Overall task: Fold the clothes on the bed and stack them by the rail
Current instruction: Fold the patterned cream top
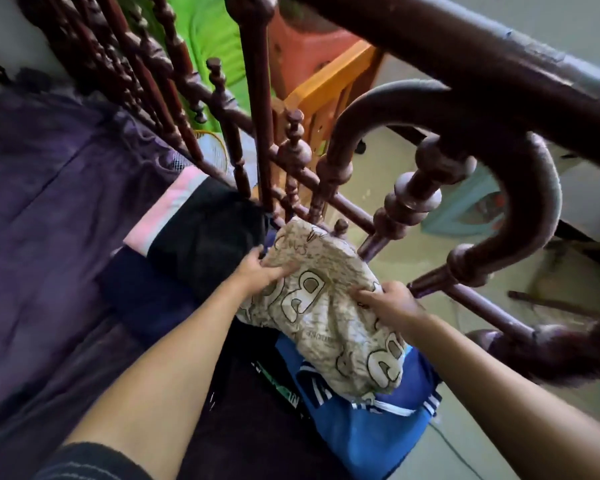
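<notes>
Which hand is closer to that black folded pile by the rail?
Left. The left hand grips the beige cloth right beside the black pile; the right hand grips its other side, farther from the pile.

This is a bedroom in a lived-in home. A bed (pixel 49 202) under a crumpled purple sheet fills the left side. A dark wooden rail (pixel 326 188) of turned spindles with a curved top bar runs along the bed's right edge.

Everyday clothes lie folded at that edge, against the rail. There is a black piece (pixel 205 237) with a pink-bordered one (pixel 167 209) beside it. A blue garment with white stripes (pixel 371 434) has a beige printed garment (pixel 326 327) on top of it.

Beyond the rail is a pale glossy floor (pixel 413 237), with a red plastic stool (pixel 302 39) and an orange wooden frame (pixel 329 88) standing close together. A bright green cloth (pixel 205 36) shows through the spindles, and the wall (pixel 568 19) is plain and light.
</notes>
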The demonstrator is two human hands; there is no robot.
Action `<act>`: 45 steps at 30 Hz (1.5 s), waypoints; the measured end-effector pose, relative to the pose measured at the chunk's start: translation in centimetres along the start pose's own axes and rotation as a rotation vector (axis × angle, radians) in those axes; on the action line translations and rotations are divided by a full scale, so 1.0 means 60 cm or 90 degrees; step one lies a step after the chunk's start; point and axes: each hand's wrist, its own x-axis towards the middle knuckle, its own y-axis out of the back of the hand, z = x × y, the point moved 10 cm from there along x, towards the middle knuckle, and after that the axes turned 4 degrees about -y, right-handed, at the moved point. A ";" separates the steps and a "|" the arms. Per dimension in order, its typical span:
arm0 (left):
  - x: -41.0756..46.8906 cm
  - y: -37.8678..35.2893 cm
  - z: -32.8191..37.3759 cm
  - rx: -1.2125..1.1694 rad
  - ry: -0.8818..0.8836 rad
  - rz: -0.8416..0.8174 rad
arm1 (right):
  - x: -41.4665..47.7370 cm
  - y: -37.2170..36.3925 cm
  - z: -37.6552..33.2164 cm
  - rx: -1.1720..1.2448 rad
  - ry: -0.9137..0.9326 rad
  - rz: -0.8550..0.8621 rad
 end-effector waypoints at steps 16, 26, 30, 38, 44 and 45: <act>-0.027 0.041 -0.031 0.281 -0.049 0.112 | 0.013 0.006 0.004 -0.322 0.049 0.060; -0.061 -0.034 0.024 0.646 -0.438 0.193 | -0.097 -0.100 0.012 -0.646 0.513 0.245; 0.028 -0.081 -0.086 0.774 -0.305 0.033 | 0.012 -0.125 0.097 -0.745 0.426 0.176; 0.046 -0.085 -0.117 0.801 -0.258 0.060 | 0.053 -0.147 0.130 -0.751 0.461 0.234; -0.138 -0.032 -0.066 0.718 -0.265 0.218 | 0.012 -0.123 0.109 -0.781 0.386 0.140; -0.183 -0.022 -0.068 0.709 -0.262 0.255 | -0.004 -0.120 0.102 -0.787 0.384 0.128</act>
